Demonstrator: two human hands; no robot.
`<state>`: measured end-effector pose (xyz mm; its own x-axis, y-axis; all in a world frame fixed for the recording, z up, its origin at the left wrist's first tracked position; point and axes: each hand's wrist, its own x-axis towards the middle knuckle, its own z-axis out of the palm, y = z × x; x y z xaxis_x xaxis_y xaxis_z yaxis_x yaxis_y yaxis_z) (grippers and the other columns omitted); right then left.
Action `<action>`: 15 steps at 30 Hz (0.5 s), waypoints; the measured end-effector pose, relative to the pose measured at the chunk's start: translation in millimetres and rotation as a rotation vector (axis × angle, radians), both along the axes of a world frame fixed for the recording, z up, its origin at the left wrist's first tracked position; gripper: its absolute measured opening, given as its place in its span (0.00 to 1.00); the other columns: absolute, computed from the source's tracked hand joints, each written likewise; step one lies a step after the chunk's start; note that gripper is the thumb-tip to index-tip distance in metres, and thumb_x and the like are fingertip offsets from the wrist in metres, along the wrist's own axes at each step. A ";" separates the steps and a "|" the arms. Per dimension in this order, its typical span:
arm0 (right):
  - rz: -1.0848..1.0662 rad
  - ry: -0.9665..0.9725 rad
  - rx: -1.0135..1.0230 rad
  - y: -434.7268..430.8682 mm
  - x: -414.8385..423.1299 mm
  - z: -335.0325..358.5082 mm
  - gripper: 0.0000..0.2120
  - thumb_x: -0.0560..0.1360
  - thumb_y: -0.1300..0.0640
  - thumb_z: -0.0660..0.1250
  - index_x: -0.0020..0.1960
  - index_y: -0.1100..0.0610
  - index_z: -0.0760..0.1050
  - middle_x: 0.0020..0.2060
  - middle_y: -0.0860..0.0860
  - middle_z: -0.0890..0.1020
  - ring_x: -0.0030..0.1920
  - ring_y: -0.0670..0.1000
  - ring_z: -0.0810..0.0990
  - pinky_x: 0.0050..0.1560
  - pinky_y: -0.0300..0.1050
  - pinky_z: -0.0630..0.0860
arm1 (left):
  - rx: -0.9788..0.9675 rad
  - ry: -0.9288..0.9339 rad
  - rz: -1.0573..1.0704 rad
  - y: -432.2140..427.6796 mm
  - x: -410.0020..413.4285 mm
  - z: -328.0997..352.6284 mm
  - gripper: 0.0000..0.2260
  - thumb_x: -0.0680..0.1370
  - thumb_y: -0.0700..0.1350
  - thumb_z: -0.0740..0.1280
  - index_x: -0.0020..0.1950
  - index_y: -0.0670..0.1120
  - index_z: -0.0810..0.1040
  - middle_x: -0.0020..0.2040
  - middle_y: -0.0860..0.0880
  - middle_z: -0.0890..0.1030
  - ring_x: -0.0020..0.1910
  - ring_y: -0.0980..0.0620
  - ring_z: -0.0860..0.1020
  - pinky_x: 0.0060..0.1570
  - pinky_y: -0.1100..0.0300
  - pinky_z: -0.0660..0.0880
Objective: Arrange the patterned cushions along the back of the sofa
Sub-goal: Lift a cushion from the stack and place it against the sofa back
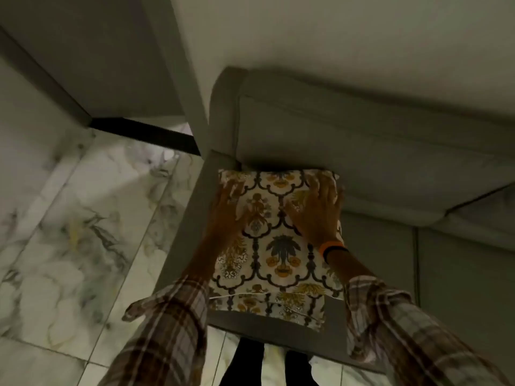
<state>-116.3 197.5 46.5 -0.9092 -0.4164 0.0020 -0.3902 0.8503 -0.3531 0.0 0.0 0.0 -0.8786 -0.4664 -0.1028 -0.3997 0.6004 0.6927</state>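
A cream cushion [278,246] with a dark scroll and yellow flower pattern lies at the left end of the grey sofa seat [459,274], its top edge against the sofa back [362,140]. A second patterned cushion [278,305] shows beneath its near edge. My left hand [227,207] grips the top cushion's upper left side. My right hand [317,210], with an orange and black wristband, presses flat on its upper right part, fingers spread towards the corner.
The sofa's left armrest [192,218] runs beside the cushions. Left of it is a marble-patterned tile floor [83,232]. A pale wall [362,37] rises behind the sofa, with a corner and dark skirting [145,132] at the left. My legs stand at the sofa's front edge.
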 end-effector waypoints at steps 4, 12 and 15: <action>-0.499 -0.344 -0.140 28.2 3.4 -39.7 0.53 0.71 0.24 0.59 0.85 0.57 0.57 0.82 0.61 0.63 0.81 0.66 0.63 0.79 0.69 0.61 | 0.502 -0.046 0.402 3.5 8.3 -54.0 0.43 0.71 0.76 0.64 0.80 0.58 0.56 0.81 0.47 0.61 0.77 0.43 0.64 0.75 0.37 0.65; -0.689 -0.538 -0.627 105.0 -16.6 -74.9 0.50 0.65 0.13 0.61 0.77 0.43 0.71 0.69 0.49 0.82 0.69 0.57 0.81 0.70 0.66 0.77 | 0.475 0.157 0.502 64.3 -11.7 -3.0 0.43 0.71 0.74 0.64 0.80 0.53 0.61 0.77 0.51 0.69 0.75 0.49 0.68 0.74 0.46 0.69; -0.816 -0.402 -0.757 141.9 -6.3 -42.6 0.46 0.69 0.16 0.60 0.75 0.46 0.74 0.68 0.50 0.83 0.68 0.56 0.81 0.70 0.65 0.78 | 0.460 0.243 0.426 112.8 -17.1 29.3 0.45 0.69 0.73 0.66 0.79 0.50 0.63 0.72 0.56 0.71 0.72 0.54 0.70 0.70 0.57 0.69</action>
